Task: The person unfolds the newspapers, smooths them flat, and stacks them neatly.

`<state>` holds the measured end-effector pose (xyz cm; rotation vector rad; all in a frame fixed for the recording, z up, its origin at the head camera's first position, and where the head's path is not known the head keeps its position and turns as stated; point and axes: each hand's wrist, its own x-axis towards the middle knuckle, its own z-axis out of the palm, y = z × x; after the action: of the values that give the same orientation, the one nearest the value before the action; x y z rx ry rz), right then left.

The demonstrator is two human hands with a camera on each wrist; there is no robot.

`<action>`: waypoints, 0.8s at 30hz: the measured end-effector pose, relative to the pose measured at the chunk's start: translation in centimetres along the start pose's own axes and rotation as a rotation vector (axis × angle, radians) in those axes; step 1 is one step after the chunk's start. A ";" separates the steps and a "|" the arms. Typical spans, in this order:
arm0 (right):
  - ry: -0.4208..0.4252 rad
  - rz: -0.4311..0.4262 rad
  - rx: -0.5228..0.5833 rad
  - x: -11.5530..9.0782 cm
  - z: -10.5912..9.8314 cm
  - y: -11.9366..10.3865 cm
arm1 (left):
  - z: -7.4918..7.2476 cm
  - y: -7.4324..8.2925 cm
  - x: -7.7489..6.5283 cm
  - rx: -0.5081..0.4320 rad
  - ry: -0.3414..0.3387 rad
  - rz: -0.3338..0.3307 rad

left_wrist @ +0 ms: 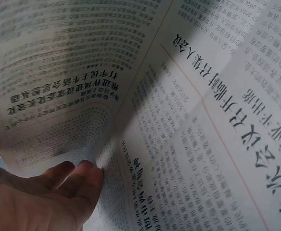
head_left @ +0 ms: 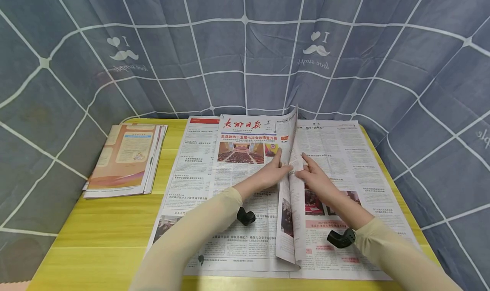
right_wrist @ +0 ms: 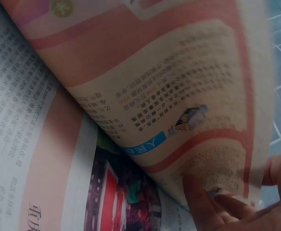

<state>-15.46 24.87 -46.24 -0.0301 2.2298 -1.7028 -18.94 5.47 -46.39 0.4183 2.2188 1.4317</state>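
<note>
A newspaper (head_left: 245,223) lies spread on the table, its front page with a red masthead facing up on the left. Near the middle, a raised newspaper page (head_left: 297,206) curls upward between my two hands. My left hand (head_left: 269,172) pinches this page from its left side; in the left wrist view its fingers (left_wrist: 85,185) bend against the print. On the other side, my right hand (head_left: 315,178) pinches the same page near its edge. The right wrist view shows its fingers (right_wrist: 203,202) on the printed face and the thumb (right_wrist: 274,168) at the outer edge.
A stack of folded papers (head_left: 128,159) with an orange cover lies at the table's left. The yellow wooden table (head_left: 95,240) shows around the newspaper. A grey-blue curtain (head_left: 214,57) with white lines hangs behind and at both sides.
</note>
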 end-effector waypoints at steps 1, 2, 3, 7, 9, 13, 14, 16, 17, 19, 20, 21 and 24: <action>0.004 -0.003 -0.002 0.0 0.1 -0.1 | 0.1 -0.1 0.1 0.001 0.012 0.002; 0.008 -0.008 0.003 0.1 0.1 -0.1 | 0.1 -0.2 0.1 -0.009 0.020 0.008; 0.009 -0.012 0.007 0.2 0.1 -0.1 | 0.1 -0.3 0.2 -0.016 0.027 0.016; 0.051 -0.026 -0.074 0.6 0.1 -0.1 | 0.2 -0.8 0.4 -0.023 0.025 0.067; 0.072 -0.032 -0.123 0.8 0.0 -0.1 | 0.2 -0.9 0.5 -0.018 0.013 0.087; 0.101 -0.055 -0.219 1.2 -0.1 0.0 | 0.1 -0.9 0.5 -0.010 0.003 0.087; 0.104 -0.060 -0.237 1.3 -0.1 0.1 | 0.1 -0.9 0.5 -0.009 0.003 0.083; 0.116 -0.082 -0.293 1.6 -0.2 0.2 | 0.2 -0.9 0.5 -0.012 0.008 0.075; 0.120 -0.091 -0.312 1.7 -0.3 0.2 | 0.2 -0.8 0.5 -0.016 0.010 0.073; 0.123 -0.115 -0.359 1.9 -0.4 0.3 | 0.2 -0.7 0.4 -0.016 0.018 0.073; 0.123 -0.127 -0.379 1.9 -0.5 0.4 | 0.2 -0.7 0.4 -0.006 0.021 0.073; 0.125 -0.138 -0.403 1.9 -0.5 0.5 | 0.2 -0.7 0.3 0.008 0.026 0.075; 0.136 -0.150 -0.473 1.9 -0.5 0.6 | 0.2 -0.7 0.2 0.087 0.049 0.089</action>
<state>-17.25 25.14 -47.16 -0.2028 2.7449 -1.2352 -19.05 5.41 -47.14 0.5224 2.3345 1.4075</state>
